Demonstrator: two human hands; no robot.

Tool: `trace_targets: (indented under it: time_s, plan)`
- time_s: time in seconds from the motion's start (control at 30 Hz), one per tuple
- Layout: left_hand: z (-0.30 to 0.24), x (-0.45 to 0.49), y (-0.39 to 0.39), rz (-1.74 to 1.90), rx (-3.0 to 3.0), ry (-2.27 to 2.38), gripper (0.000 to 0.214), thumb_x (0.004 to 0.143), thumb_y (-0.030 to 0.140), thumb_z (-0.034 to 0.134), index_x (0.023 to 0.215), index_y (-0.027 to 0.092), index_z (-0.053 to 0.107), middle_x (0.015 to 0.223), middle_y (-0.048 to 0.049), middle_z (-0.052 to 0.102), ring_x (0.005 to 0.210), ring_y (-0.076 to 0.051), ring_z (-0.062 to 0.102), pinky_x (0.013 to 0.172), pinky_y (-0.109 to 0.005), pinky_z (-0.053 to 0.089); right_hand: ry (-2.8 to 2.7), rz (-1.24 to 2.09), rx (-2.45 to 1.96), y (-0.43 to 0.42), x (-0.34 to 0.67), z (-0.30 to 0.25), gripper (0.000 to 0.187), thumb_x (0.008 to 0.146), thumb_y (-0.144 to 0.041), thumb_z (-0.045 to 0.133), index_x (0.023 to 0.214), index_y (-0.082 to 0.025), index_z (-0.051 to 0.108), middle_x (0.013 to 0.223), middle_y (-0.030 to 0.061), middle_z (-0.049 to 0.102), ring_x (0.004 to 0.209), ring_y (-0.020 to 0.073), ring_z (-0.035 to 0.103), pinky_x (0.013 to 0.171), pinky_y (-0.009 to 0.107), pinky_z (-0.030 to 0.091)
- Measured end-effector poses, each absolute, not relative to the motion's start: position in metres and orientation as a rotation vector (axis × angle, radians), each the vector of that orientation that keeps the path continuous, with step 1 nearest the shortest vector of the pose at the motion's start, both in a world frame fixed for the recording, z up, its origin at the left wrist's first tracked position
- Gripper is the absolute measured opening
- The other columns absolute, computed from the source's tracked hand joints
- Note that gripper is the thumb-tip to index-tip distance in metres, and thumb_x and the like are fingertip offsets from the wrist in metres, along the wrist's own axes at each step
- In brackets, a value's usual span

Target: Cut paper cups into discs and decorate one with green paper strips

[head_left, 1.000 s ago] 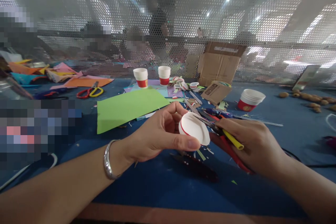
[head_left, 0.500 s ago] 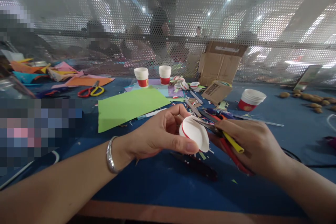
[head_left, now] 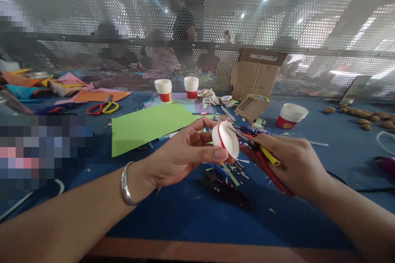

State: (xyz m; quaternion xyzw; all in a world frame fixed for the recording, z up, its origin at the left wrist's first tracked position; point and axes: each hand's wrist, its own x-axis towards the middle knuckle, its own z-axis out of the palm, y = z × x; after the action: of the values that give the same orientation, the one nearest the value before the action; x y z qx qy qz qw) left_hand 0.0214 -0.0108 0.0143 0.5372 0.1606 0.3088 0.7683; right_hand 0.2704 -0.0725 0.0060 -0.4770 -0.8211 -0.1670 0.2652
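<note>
Between the thumb and fingers of my left hand (head_left: 188, 152) is a cut-down paper cup (head_left: 230, 139), white inside with a red band round its outside. Its open side is tilted toward the right. My right hand (head_left: 290, 162) is closed round scissors (head_left: 268, 158) with red and yellow handles. The blades reach the cup's upper edge; whether they are parted there I cannot tell. Paper scraps (head_left: 233, 174) and a dark tool (head_left: 226, 191) lie on the blue table (head_left: 173, 222) under my hands.
A green paper sheet (head_left: 148, 127) lies left of centre, with another pair of scissors (head_left: 103, 107) beyond it. Stacked paper cups (head_left: 191, 87) stand at the back, more cups (head_left: 291, 116) to the right. A cardboard box (head_left: 256, 74) leans against the perforated screen (head_left: 123, 8).
My left hand has turned the cup, so more of its outer wall and red band shows. The right hand with the scissors has shifted slightly left and up. The view has moved a little.
</note>
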Motion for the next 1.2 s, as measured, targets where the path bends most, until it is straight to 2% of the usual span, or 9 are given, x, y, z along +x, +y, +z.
trace_targets:
  time_s: [0.23, 0.43, 0.63, 0.83, 0.97, 1.2]
  plan:
    - [0.0157, 0.0226, -0.0103, 0.652, 1.150, 0.287, 0.036, 0.079, 0.014, 0.078, 0.099, 0.018, 0.049, 0.097, -0.0059, 0.074, 0.086, -0.016, 0.076, 0.079, -0.022, 0.055, -2.201, -0.396, -1.282, -0.0716, 0.2672, 0.0013, 0.022, 0.097, -0.031, 0.055, 0.082, -0.019, 0.065, 0.059, 0.0009, 0.063, 0.046, 0.0136, 0.052, 0.048, 0.026, 0.036]
    - [0.0153, 0.0227, -0.0128, 0.595, 1.185, 0.233, 0.031, 0.078, 0.014, 0.080, 0.096, 0.016, 0.055, 0.093, -0.0049, 0.074, 0.086, -0.015, 0.075, 0.078, -0.022, 0.056, -2.221, -0.356, -1.247, -0.0757, 0.2639, 0.0051, 0.021, 0.098, -0.028, 0.051, 0.087, -0.019, 0.067, 0.064, 0.0041, 0.068, 0.051, 0.0174, 0.061, 0.050, 0.028, 0.041]
    - [0.0142, 0.0215, -0.0136, 0.547, 1.160, 0.248, 0.028, 0.080, 0.015, 0.077, 0.098, 0.016, 0.056, 0.100, -0.0083, 0.074, 0.089, -0.018, 0.076, 0.076, -0.021, 0.057, -2.248, -0.389, -1.239, -0.0785, 0.2654, 0.0073, 0.019, 0.091, -0.018, 0.048, 0.086, -0.019, 0.066, 0.070, 0.0070, 0.074, 0.052, 0.0190, 0.065, 0.050, 0.029, 0.042]
    - [0.0130, 0.0221, -0.0099, 0.539, 1.083, 0.225, 0.034, 0.079, 0.021, 0.079, 0.104, 0.015, 0.057, 0.099, -0.0102, 0.075, 0.088, -0.021, 0.077, 0.072, -0.021, 0.059, -2.249, -0.414, -1.236, -0.0768, 0.2671, 0.0072, 0.017, 0.090, -0.016, 0.048, 0.085, -0.020, 0.064, 0.064, 0.0033, 0.069, 0.050, 0.0158, 0.059, 0.050, 0.027, 0.039]
    - [0.0105, 0.0226, -0.0095, 0.527, 1.040, 0.189, 0.034, 0.078, 0.020, 0.081, 0.102, 0.017, 0.057, 0.094, -0.0054, 0.076, 0.083, -0.018, 0.078, 0.077, -0.022, 0.061, -2.233, -0.364, -1.275, -0.0785, 0.2652, 0.0072, 0.015, 0.090, -0.015, 0.049, 0.086, -0.019, 0.064, 0.060, 0.0013, 0.063, 0.047, 0.0139, 0.051, 0.048, 0.026, 0.037]
    - [0.0109, 0.0231, -0.0106, 0.516, 1.041, 0.173, 0.034, 0.079, 0.022, 0.081, 0.102, 0.017, 0.056, 0.094, -0.0057, 0.076, 0.085, -0.019, 0.078, 0.081, -0.025, 0.061, -2.250, -0.418, -1.235, -0.0800, 0.2674, 0.0063, 0.017, 0.089, -0.014, 0.049, 0.088, -0.019, 0.064, 0.064, 0.0031, 0.067, 0.050, 0.0157, 0.056, 0.051, 0.028, 0.036]
